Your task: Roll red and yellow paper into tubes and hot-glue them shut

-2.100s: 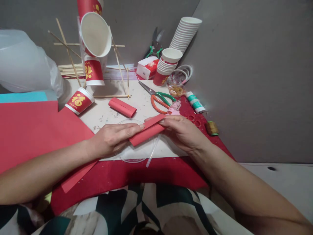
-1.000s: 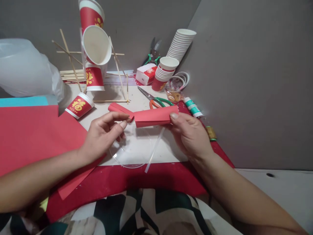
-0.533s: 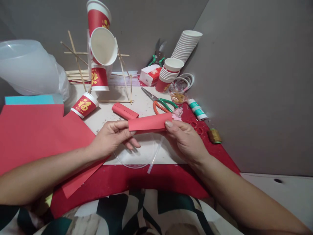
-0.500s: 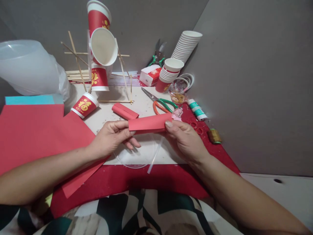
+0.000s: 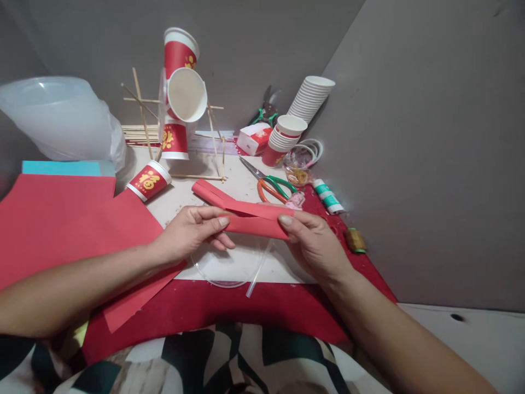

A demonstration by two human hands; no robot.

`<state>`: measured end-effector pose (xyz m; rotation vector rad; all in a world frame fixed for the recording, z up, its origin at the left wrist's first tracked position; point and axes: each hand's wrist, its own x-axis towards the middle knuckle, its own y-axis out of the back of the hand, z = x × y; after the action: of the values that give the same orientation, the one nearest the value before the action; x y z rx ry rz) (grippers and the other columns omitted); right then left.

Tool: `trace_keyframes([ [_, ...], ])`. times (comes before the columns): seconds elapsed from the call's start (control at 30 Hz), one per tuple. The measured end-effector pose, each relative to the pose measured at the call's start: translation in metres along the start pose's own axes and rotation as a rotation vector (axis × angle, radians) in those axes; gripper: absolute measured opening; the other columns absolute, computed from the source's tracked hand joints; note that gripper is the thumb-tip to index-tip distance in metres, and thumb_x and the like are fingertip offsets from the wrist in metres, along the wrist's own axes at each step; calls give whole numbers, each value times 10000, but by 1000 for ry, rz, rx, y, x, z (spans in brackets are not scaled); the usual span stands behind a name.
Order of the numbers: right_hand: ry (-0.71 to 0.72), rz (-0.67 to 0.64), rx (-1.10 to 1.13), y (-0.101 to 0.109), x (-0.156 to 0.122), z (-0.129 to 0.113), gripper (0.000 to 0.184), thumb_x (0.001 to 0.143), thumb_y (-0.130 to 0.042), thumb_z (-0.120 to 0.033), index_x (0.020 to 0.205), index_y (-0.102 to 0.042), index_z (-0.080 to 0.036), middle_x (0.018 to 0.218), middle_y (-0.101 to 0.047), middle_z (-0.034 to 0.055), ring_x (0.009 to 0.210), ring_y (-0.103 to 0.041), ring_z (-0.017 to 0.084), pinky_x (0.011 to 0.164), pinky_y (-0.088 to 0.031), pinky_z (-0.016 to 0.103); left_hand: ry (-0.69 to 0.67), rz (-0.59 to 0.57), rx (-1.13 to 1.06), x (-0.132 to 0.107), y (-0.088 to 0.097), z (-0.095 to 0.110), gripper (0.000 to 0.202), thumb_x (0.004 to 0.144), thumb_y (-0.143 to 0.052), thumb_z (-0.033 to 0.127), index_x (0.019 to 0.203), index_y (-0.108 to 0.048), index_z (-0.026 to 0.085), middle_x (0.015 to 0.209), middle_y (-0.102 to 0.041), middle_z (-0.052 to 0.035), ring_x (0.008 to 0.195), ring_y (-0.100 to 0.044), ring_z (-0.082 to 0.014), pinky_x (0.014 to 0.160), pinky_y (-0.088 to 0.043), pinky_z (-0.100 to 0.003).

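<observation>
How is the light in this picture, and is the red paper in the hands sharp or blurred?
Head view: dim, even indoor light, no strong glare; head view: the folded red paper between the left hand and right hand is sharp, its edges clear; head view: the wide lens stretches what lies near the bottom corners.
</observation>
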<state>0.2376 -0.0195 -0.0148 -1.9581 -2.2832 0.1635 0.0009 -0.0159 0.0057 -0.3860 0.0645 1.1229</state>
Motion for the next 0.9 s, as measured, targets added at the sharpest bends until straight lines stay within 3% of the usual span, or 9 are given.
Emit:
trace_keyframes([
  [0.13, -78, 105, 127, -4, 1, -3, 199, 675, -843, -379, 847, -797, -290, 863, -781, 1, 813, -714, 167, 834, -556, 296, 10, 15, 0, 1, 1, -1, 222, 865, -696, 304, 1000, -673, 129, 678, -761, -49, 606, -710, -111, 624, -551, -180],
  [0.23, -95, 145, 175, -7, 1, -8, 215, 614, -874, -366, 795, -796, -280, 816, -781, 10, 760, -717, 177, 805, -577, 321, 16, 36, 20, 2, 1, -2, 288, 878, -680, 297, 1110, -636, 134, 685, -762, -51, 601, -708, -115, 616, -544, -187],
  [0.43, -90, 73, 146, -4, -4, -9, 190, 673, -840, -375, 850, -798, -321, 1020, -776, 20, 883, -721, 212, 865, -570, 389, -5, 68, 101, 0, -5, -1, 221, 875, -661, 250, 1044, -597, 123, 657, -751, -63, 567, -702, -126, 587, -542, -197],
  [0.6, 103, 6, -131, 2, -11, -2, 115, 810, -748, -313, 913, -796, -330, 1231, -706, 21, 1177, -618, 207, 1024, -466, 362, 15, 65, 68, -1, -10, 1, 236, 860, -645, 179, 1083, -640, 101, 615, -736, -56, 562, -706, -129, 574, -541, -187],
  [0.73, 173, -6, -226, 4, -12, 3, 161, 832, -727, -257, 954, -787, -343, 1247, -694, 20, 1170, -619, 209, 1042, -449, 388, 41, 48, 5, -1, -9, 2, 214, 842, -666, 160, 1043, -656, 87, 638, -747, -78, 556, -705, -126, 576, -542, -180],
  [0.9, 165, 65, -259, 7, -10, 9, 177, 803, -752, -307, 975, -789, -303, 1123, -747, 42, 1077, -673, 242, 999, -500, 417, 64, 33, -120, 1, -5, 1, 216, 803, -730, 163, 976, -625, 87, 672, -753, -93, 625, -732, -148, 612, -565, -190],
])
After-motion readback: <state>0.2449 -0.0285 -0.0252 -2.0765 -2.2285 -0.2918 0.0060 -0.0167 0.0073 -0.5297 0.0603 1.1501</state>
